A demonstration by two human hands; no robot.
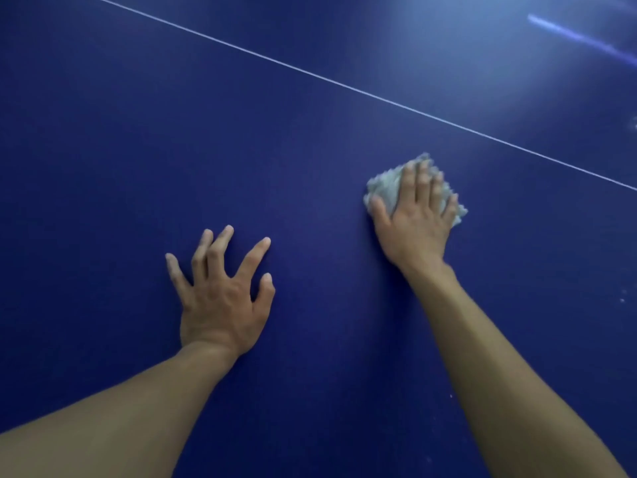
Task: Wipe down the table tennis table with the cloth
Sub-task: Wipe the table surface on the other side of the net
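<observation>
The dark blue table tennis table (120, 150) fills the whole view. A small pale grey cloth (384, 188) lies flat on it right of centre. My right hand (413, 219) presses down on the cloth with straight fingers, covering most of it; only its left and far edges show. My left hand (220, 294) rests on the bare table surface to the lower left, fingers spread and fingertips touching the top, holding nothing.
A thin white line (344, 85) runs across the table from upper left to right, beyond the cloth. A bright light reflection (482, 53) glares at the upper right. A few small pale specks (622, 300) dot the surface at the right.
</observation>
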